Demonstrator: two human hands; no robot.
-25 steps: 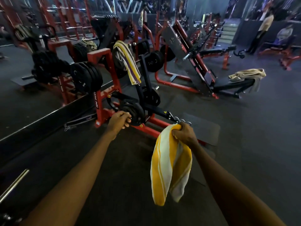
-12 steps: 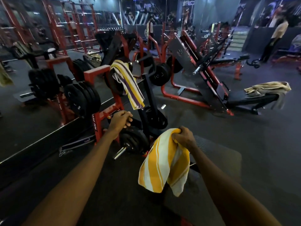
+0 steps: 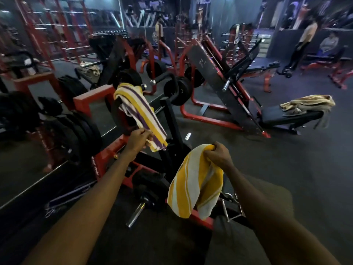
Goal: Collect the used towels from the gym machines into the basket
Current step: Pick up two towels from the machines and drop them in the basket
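My right hand (image 3: 217, 154) grips a yellow and white striped towel (image 3: 194, 182) that hangs down from my fist. My left hand (image 3: 138, 139) is closed on the lower end of a yellow, white and purple striped towel (image 3: 138, 109), which is draped over a black pad of a red machine (image 3: 89, 98). A beige towel (image 3: 309, 103) lies crumpled on the black seat of a leg press (image 3: 286, 115) at the right. No basket is in view.
Stacked black weight plates (image 3: 76, 131) sit on the red rack at the left beside a wall mirror. A loaded bar end (image 3: 136, 214) pokes out low in front of me. Two people (image 3: 305, 41) are at the far right. Dark floor (image 3: 286, 169) spreads to the right.
I have come closer to the machine. My left hand rose from the lower frame and took hold of the purple striped towel's end. My right hand keeps its towel.
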